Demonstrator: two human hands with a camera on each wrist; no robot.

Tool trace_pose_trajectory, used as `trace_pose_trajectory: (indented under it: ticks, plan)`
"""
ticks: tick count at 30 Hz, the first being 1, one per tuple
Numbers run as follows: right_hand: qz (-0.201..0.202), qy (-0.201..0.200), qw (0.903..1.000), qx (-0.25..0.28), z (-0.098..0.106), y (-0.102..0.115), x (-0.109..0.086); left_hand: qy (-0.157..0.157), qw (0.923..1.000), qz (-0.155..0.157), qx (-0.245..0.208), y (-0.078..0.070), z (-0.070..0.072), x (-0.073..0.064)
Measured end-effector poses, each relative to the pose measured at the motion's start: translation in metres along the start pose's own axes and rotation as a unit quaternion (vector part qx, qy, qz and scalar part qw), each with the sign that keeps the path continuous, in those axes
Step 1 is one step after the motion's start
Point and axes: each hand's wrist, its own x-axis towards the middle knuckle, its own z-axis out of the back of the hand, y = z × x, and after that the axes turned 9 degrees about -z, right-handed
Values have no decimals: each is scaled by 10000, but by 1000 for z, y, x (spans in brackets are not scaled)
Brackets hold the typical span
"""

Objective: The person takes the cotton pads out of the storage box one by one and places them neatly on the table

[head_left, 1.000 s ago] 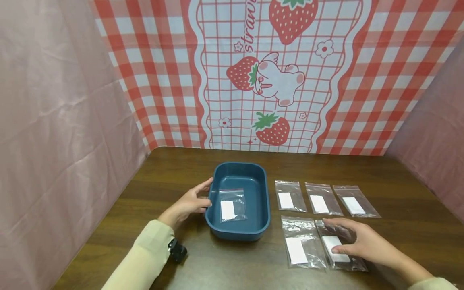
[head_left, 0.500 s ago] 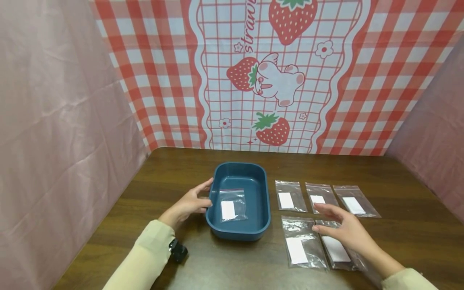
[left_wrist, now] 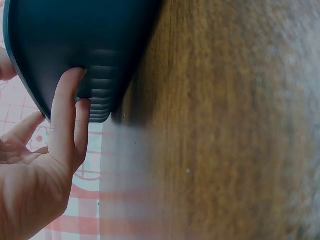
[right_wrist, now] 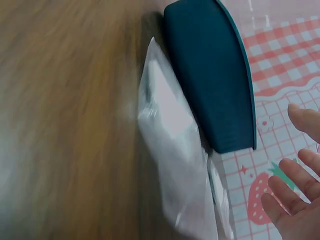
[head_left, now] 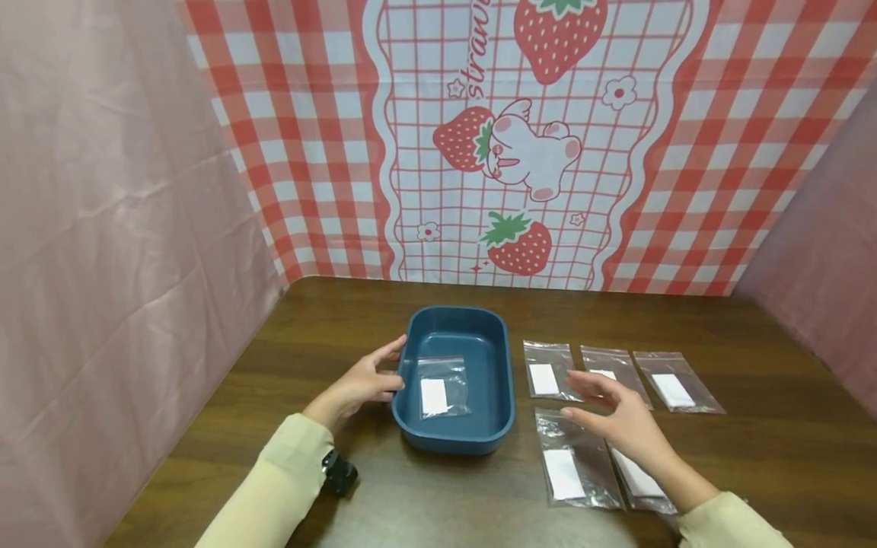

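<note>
My left hand (head_left: 359, 387) rests against the left side of a dark blue rectangular bin (head_left: 510, 396); the left wrist view shows fairly straight fingers (left_wrist: 62, 107) on its ribbed outer wall. Inside the bin lies a clear zip bag (head_left: 455, 388) holding a white rectangular piece. My right hand (head_left: 626, 418) is held over the bags at the right, thumb and fingers spread, nothing between them. Beneath it are the front-left zip bag (head_left: 565, 476) and the front-right zip bag (head_left: 640, 479), partly hidden by the wrist. In the right wrist view, the hand (right_wrist: 295, 200) appears raised above the bags.
Behind stand a back-row left bag (head_left: 544, 379), a middle bag (head_left: 617, 358) partly covered by my fingers, and a right bag (head_left: 674, 388). The brown wooden table (head_left: 425, 502) meets a red checked strawberry cloth (head_left: 521, 251); a pink curtain (head_left: 137, 266) hangs at the left.
My right hand has let go of the front-right bag, risen and moved left over the other bags. The left hand stays at the bin.
</note>
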Motion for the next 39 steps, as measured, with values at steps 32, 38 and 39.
trace_pose_trajectory:
  ticks: [32,38,39]
  plan:
    - [9,365,9955,878,-42,53,48,166,9997,-94,-172,-1,0,-1]
    - [51,545,9937,983,-47,62,58,77,9999,-69,-128,-1,0,-1]
    - [64,564,9932,1016,-48,65,59,60,9999,-57,-124,-1,0,-1]
